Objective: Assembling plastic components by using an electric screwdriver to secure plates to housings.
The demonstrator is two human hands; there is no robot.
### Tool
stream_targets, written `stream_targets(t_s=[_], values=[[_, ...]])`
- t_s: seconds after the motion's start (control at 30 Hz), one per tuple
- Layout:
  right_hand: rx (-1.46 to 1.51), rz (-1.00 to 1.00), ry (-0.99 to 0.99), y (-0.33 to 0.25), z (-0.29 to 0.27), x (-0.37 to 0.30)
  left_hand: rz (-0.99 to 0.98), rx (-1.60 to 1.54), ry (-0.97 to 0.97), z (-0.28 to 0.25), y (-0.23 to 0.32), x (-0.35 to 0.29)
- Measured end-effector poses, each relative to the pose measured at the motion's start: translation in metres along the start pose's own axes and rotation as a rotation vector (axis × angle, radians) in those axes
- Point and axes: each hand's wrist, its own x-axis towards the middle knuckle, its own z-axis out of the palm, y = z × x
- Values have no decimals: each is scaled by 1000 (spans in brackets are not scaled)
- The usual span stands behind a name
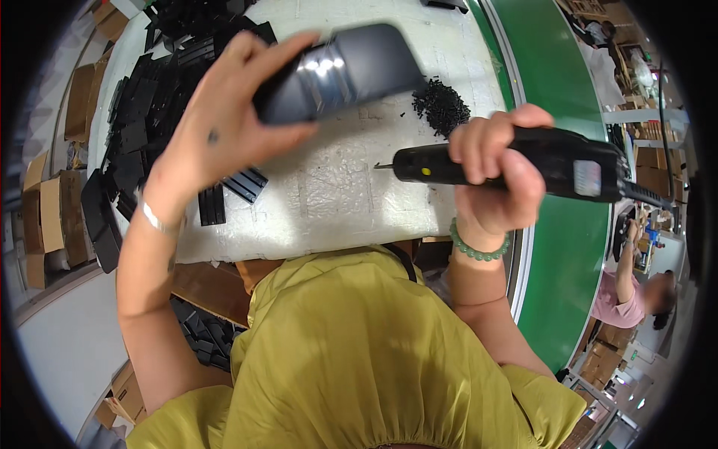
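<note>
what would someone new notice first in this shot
First, the left hand lifting a dark glossy plastic housing at top centre, and the right hand gripping a black electric screwdriver pointing left. Behind lie a heap of black plastic parts at left and a small pile of black screws.

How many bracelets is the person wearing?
2. A silver bracelet sits on the wrist of the left hand, and a green bead bracelet on the wrist of the right hand. None seem hidden.
</note>
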Motion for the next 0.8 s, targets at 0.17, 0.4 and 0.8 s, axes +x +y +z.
stream_targets(t_s=[0.17, 0.4, 0.8], values=[[27, -122, -140, -46, -13, 16, -125, -114, -181, 11, 19, -47], [74, -135, -169, -68, -3, 18, -31, -32, -279, 44, 34, -47], [208, -108, -351, -78, 8, 18, 372, -379, 103, 53, 55, -4]])
